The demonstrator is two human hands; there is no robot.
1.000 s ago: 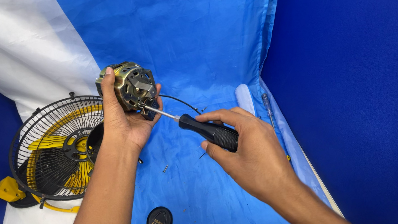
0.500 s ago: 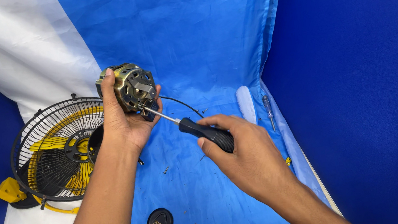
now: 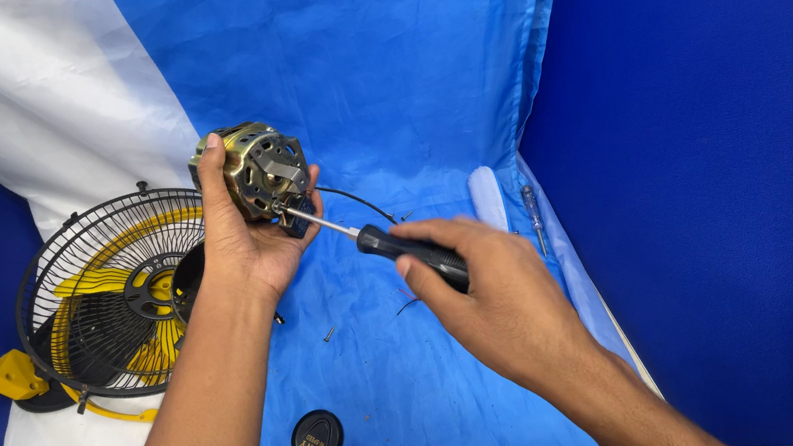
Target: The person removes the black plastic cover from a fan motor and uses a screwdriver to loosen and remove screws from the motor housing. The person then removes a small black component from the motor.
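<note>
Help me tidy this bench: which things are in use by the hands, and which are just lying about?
In use:
- brass-coloured metal fan motor, held in left hand
- black-handled screwdriver, in right hand, tip at the motor

Lying about:
- black wire fan cage with yellow blades
- round black plastic cap
- small loose screw
- slim spare screwdriver

Round black cap with label, low on blue sheet.

1 head-worn view, angled down, close over the hands, blue cloth behind
</note>
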